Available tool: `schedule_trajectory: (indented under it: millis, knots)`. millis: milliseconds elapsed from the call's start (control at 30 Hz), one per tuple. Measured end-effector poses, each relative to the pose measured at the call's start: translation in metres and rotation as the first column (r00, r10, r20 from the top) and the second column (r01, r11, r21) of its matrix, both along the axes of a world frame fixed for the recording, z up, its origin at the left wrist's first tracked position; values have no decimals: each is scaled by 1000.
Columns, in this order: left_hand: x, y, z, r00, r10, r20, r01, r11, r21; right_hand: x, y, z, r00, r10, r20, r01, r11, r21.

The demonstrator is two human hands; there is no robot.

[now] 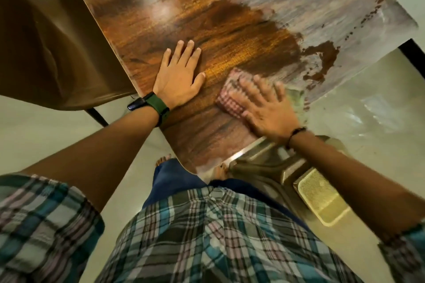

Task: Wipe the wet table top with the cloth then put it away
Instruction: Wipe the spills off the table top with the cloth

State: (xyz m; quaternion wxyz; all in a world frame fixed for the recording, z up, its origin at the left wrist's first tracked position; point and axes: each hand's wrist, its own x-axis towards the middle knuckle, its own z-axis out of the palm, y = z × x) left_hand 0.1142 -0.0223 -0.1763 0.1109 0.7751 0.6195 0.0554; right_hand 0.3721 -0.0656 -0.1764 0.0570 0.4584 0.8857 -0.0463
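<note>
**Two hands, one cloth, one wet table**

One checked cloth (230,96) sits near the right edge of the wooden table top (161,30), pinned under the right hand (264,108), fingers spread flat on it, though it's blurry. The left hand (178,73) lies flat just left of it, fingers straight, palm down. One brown chair (57,53) sits left, and one stool (299,167) at near right.

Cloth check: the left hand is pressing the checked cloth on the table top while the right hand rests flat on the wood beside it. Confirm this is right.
Not right: the hands are swapped. In the head view the right hand presses the checked cloth on the table top, while the left hand, the one with the watch, rests flat on the wood beside it.
</note>
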Motion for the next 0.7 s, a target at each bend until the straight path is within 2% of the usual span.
schedule_trajectory:
  millis: [100,167,233,300,367,433,500,600,700]
  knots:
    - [11,-15,-3,997,28,-68,-26,999,30,46,48,11,928,-370,44,372,924,-87]
    - [17,-24,-5,994,62,-84,-60,998,34,48,54,17,895,-441,68,446,887,-121]
    - [18,-24,-4,994,72,-88,-70,997,27,27,29,12,957,-284,68,288,955,-75]
    - [17,-21,-3,994,63,-86,-62,998,18,-8,-17,6,999,5,39,-2,998,-62]
    - [17,-19,-3,995,53,-82,-53,999,11,-44,-63,1,970,241,-24,-242,969,-49]
    - [17,-19,-3,995,57,-82,-56,998,10,-74,-89,0,912,407,-41,-408,912,-37]
    - [17,-20,-3,995,58,-80,-57,998,12,-88,-95,1,869,492,-42,-494,869,-24]
    - [17,-22,-1,997,20,-74,-19,1000,6,-73,-85,2,841,537,-59,-538,843,-2]
    - [15,-29,-1,997,-36,-70,37,999,2,-29,-66,-2,893,450,-15,-449,893,15]
